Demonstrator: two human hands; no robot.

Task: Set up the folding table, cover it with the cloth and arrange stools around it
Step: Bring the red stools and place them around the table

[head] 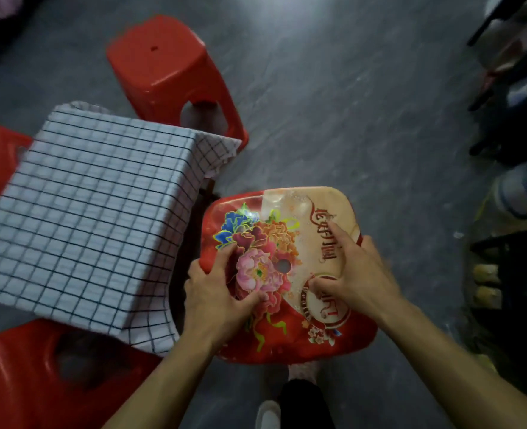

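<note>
Head view: table (79, 193) stands cloth-covered, three stools placed; both hands (216, 292) (353, 274) grip the fourth stool (287, 274), probably the last.

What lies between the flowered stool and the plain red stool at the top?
In the head view, mostly bare grey floor; only the checked cloth's corner hangs between flowered stool and plain stool.
</note>
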